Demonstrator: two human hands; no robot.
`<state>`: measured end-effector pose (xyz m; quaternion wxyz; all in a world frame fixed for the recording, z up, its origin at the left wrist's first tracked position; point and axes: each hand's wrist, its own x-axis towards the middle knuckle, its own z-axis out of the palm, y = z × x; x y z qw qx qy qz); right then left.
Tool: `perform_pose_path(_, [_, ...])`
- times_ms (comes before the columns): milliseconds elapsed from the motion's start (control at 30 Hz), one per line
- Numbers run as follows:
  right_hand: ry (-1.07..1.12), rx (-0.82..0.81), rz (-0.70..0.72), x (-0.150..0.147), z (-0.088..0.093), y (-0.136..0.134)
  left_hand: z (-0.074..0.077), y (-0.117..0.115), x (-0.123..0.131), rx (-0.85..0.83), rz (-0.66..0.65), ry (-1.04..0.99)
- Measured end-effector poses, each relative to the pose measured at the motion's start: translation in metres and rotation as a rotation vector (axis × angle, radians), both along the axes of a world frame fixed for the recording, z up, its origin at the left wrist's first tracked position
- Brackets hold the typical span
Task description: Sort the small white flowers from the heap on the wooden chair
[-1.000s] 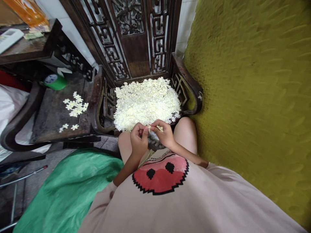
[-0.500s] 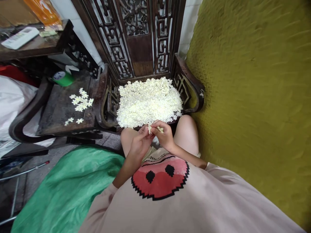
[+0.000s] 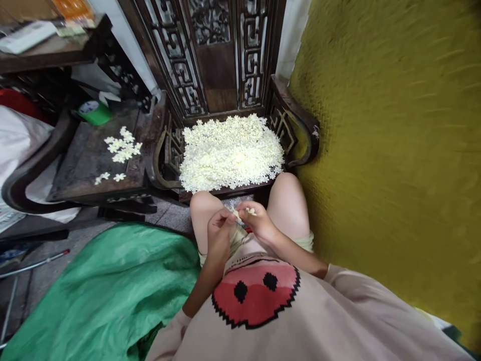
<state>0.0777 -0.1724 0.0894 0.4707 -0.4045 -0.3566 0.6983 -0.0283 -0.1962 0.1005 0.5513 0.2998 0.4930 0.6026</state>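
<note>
My left hand point(image 3: 220, 229) and my right hand point(image 3: 259, 221) are close together above my lap, both with fingers pinched. Between their fingertips is a small pale flower point(image 3: 235, 213), which both hands seem to grip. Another white flower point(image 3: 251, 211) shows on top of my right hand, tucked among its fingers. Just beyond my knees, a thick heap of white flowers point(image 3: 233, 155) covers the seat of a dark carved wooden chair point(image 3: 221, 75). The fine detail at the fingertips is too small to make out.
A second dark chair point(image 3: 80, 165) on the left bears a few loose flowers point(image 3: 123, 146) and a roll of green tape point(image 3: 94, 113). Green sheeting point(image 3: 108, 291) lies on the floor at my left. A yellow textured surface point(image 3: 391, 150) rises close on my right.
Both hands have come down slightly toward my lap, still together. The view has shifted a little, and more floor shows between the flower heap and my hands.
</note>
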Motion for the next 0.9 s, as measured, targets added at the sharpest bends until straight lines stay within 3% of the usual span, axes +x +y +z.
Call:
perform_pose_path(167, [0.058,-0.05,-0.044,0.005,-0.012,-0.011,-0.01,-0.007,0.014,0.157,0.102,0.268])
perform_pose_path(267, [0.085,-0.039,-0.038,0.009,-0.007,-0.017,-0.005,-0.012,0.019,0.268,0.174,0.406])
perform_pose_path(433, [0.059,-0.019,-0.003,0.017,0.01,-0.026,0.009,-0.023,0.018,0.369,0.159,0.623])
perform_pose_path(633, [0.051,0.003,0.024,0.025,0.023,-0.034,0.017,-0.027,0.017,0.46,0.223,0.745])
perform_pose_path(900, [0.144,0.016,0.026,0.029,0.027,-0.035,0.015,-0.024,0.029,0.491,0.317,0.836])
